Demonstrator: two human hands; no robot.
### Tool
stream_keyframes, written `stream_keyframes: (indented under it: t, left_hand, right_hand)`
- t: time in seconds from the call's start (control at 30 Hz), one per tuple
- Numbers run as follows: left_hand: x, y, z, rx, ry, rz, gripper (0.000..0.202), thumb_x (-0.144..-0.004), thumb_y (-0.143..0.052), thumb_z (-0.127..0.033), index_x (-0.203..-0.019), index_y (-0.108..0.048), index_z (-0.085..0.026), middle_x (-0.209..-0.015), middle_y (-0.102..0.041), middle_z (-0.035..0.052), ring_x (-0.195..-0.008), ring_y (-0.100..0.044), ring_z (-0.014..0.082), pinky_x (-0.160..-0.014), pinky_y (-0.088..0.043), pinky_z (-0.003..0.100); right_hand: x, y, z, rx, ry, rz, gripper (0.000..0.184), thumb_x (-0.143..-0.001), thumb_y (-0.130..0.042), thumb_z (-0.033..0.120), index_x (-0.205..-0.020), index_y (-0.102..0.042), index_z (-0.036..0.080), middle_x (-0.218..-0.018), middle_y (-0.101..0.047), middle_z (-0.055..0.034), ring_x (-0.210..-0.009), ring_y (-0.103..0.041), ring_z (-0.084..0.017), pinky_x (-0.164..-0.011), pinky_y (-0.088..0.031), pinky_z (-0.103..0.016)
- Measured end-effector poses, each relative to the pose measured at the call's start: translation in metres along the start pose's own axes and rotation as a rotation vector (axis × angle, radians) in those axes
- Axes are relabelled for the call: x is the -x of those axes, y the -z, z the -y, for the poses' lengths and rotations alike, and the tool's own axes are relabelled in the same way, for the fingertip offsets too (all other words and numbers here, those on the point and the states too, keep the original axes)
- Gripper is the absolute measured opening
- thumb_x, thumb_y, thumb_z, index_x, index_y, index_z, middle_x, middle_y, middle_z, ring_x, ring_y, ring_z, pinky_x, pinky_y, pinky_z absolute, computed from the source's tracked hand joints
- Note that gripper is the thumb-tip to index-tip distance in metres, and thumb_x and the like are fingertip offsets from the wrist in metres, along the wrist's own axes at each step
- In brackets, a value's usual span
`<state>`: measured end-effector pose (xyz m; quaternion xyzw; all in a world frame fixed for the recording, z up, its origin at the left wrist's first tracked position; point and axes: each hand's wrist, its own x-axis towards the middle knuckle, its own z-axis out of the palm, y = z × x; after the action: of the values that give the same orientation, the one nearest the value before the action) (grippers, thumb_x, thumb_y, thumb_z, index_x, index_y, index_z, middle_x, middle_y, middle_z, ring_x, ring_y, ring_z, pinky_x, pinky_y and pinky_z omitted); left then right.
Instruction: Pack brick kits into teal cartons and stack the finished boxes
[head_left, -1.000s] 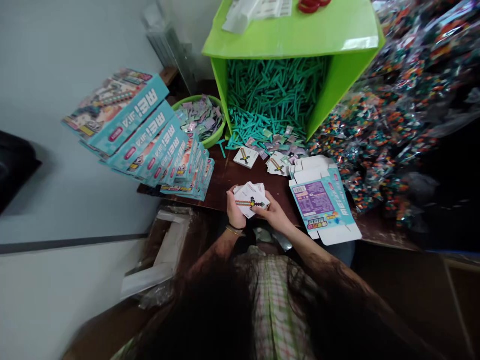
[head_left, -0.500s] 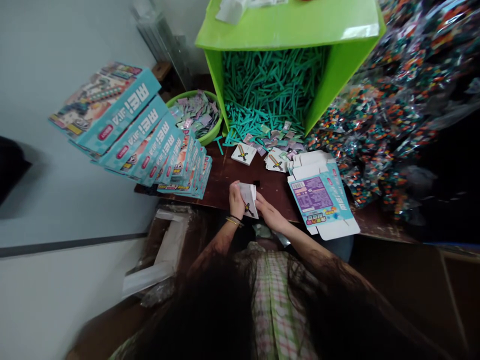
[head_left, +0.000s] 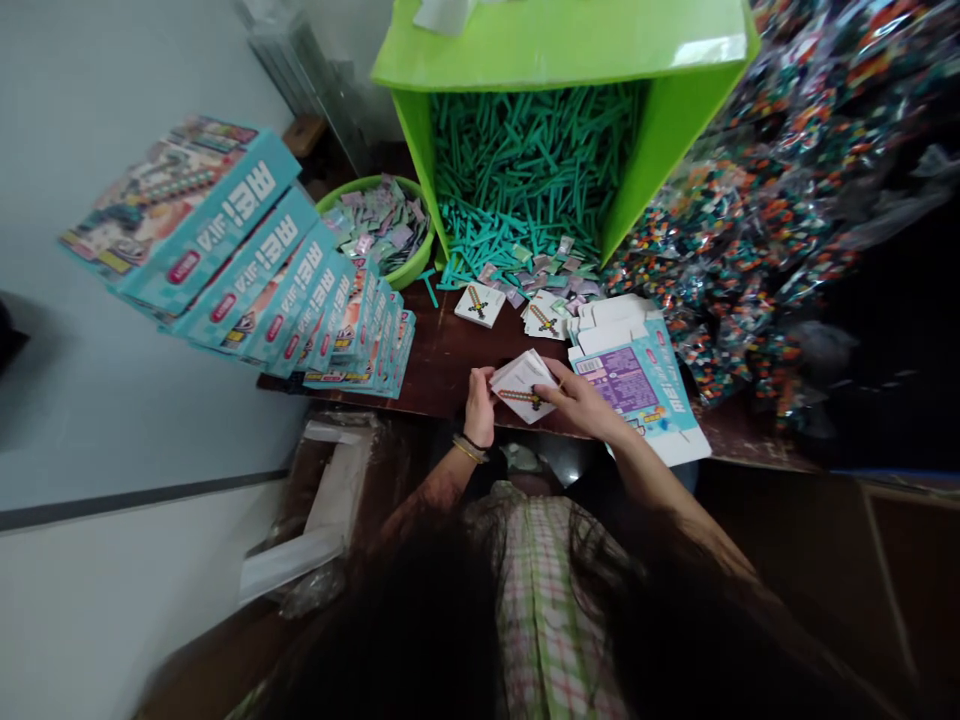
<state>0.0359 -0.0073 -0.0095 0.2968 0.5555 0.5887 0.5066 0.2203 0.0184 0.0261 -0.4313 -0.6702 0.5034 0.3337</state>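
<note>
My right hand (head_left: 581,402) grips a small stack of white leaflets (head_left: 517,378) printed with a pixel sword, its thumb on the top face. At the stack's left corner, my left hand (head_left: 479,408) is open with fingers stretched upward; whether it touches the leaflets I cannot tell. Beyond the hands on the dark table lie a squared pile of sword leaflets (head_left: 480,304) and a looser pile (head_left: 545,316). Just right of my right hand is a stack of flattened turquoise boxes (head_left: 626,380), the top one with a purple panel.
Filled turquoise boxes (head_left: 217,235) rise in a tall stack at left. A green basket (head_left: 420,262) holds small packets. Teal sticks (head_left: 536,150) spill from a green bin (head_left: 562,50). Clear bags of colourful pieces (head_left: 720,250) heap at right. The table's front edge (head_left: 442,408) runs below.
The leaflet stack has turned and tilted, showing its printed face more fully. My right hand has moved onto its right side; my left hand has loosened from around it.
</note>
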Motion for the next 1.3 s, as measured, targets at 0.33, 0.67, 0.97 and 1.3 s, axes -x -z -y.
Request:
stream_keyframes:
  t: [0.33,0.67,0.97,1.3]
  left_hand:
    - [-0.010,-0.038,0.032,-0.154,-0.193,0.363,0.053,-0.091,-0.061,-0.071,-0.106,-0.070,-0.021,-0.110,-0.071,0.0096,-0.108,-0.063,0.0249,-0.107,-0.045,0.039]
    - [-0.029,-0.029,0.023,-0.410,-0.121,0.698,0.061,-0.057,-0.094,-0.060,-0.096,-0.067,-0.020,-0.091,-0.070,0.0026,-0.087,-0.063,0.0217,-0.087,-0.050,0.035]
    - [-0.010,-0.014,0.003,-0.392,-0.287,0.623,0.071,-0.056,-0.090,-0.071,-0.101,-0.072,-0.020,-0.093,-0.075,0.0062,-0.085,-0.067,0.0230,-0.078,-0.052,0.032]
    - [-0.024,-0.013,0.029,-0.434,-0.104,0.656,0.053,-0.049,-0.100,-0.043,-0.089,-0.076,-0.019,-0.081,-0.075,0.0008,-0.075,-0.066,0.0181,-0.074,-0.052,0.029]
  right_hand:
    - [0.018,0.001,-0.023,0.775,0.028,0.006,0.040,-0.094,-0.059,0.021,-0.134,-0.057,0.017,-0.117,-0.070,-0.0170,-0.102,-0.069,-0.030,-0.082,-0.052,-0.035]
    - [0.031,0.019,-0.034,0.461,-0.015,-0.108,0.018,-0.087,-0.069,0.029,-0.101,-0.062,0.019,-0.094,-0.069,-0.0083,-0.085,-0.064,-0.024,-0.075,-0.048,-0.032]
    - [0.037,0.013,0.007,0.486,0.123,0.019,0.019,-0.093,-0.067,0.028,-0.109,-0.062,0.021,-0.106,-0.066,-0.0095,-0.095,-0.064,-0.024,-0.081,-0.050,-0.033]
    - [0.017,0.001,-0.019,0.591,0.058,0.116,0.017,-0.086,-0.067,0.014,-0.103,-0.063,0.017,-0.109,-0.065,-0.0141,-0.107,-0.063,-0.029,-0.098,-0.053,-0.045]
